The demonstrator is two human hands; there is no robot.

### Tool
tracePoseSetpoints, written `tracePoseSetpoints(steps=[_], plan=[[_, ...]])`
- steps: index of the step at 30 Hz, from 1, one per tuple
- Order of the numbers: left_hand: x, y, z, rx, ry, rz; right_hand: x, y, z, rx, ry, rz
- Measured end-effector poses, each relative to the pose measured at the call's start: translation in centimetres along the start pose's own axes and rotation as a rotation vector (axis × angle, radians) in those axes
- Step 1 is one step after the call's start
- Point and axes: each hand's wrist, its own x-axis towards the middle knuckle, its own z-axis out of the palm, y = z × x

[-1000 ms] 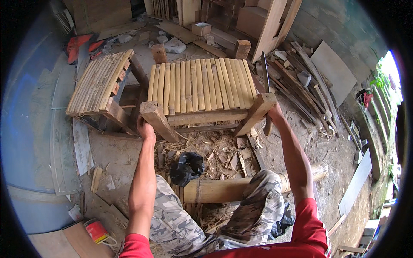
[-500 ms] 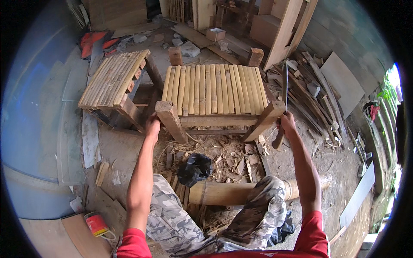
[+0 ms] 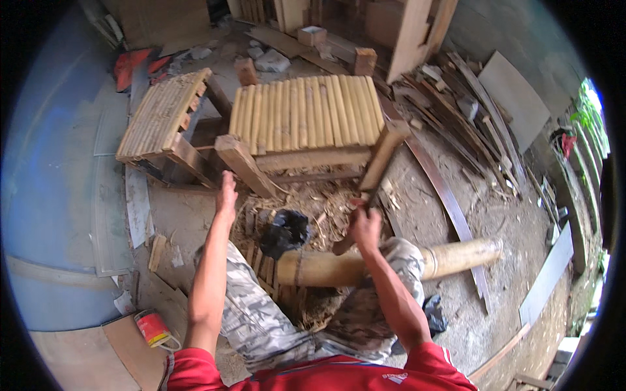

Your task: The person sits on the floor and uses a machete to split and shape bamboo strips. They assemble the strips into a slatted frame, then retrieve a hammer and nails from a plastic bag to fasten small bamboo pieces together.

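Gripping a wooden-handled knife (image 3: 342,246) in right hand (image 3: 365,228), with left hand (image 3: 225,197) open, empty beside a bamboo-slatted bench (image 3: 306,116), probably heavy and stiff, best held by its posts (image 3: 241,161).

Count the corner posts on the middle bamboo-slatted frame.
4: front left post, near the left hand; front right post, ahead of the right hand; back left post and back right post, both behind the slats. None seems hidden.
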Motion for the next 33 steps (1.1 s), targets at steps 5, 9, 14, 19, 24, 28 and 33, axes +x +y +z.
tracePoseSetpoints(steps=[5,9,14,19,24,28,33], plan=[[-5.6,-5.3,1.8,0.241,0.183,-0.075,0.8,4.2,1.4,-0.605,-0.326,-0.126],[-11.6,-12.8,4.4,0.579,0.323,0.025,0.8,4.7,1.6,-0.946,-0.417,-0.344],[-19.9,-19.6,5.5,0.870,0.545,0.032,-1.1,4.8,1.9,-1.154,-0.623,-0.251],[-24.7,-23.6,4.5,0.822,0.425,-0.312,-2.2,5.9,1.7,-1.197,-0.647,-0.213],[-27.9,-23.9,3.0,1.058,0.187,-0.527,-3.1,7.7,2.1,-1.107,-0.628,-0.353],[-29.4,-23.6,2.2,1.282,0.182,-0.361,-3.2,7.7,2.2,-0.933,-0.643,-0.367],[-28.6,-24.2,-0.8,1.341,0.258,-0.191,-4.2,8.7,2.5,-0.891,-0.765,-0.289]])
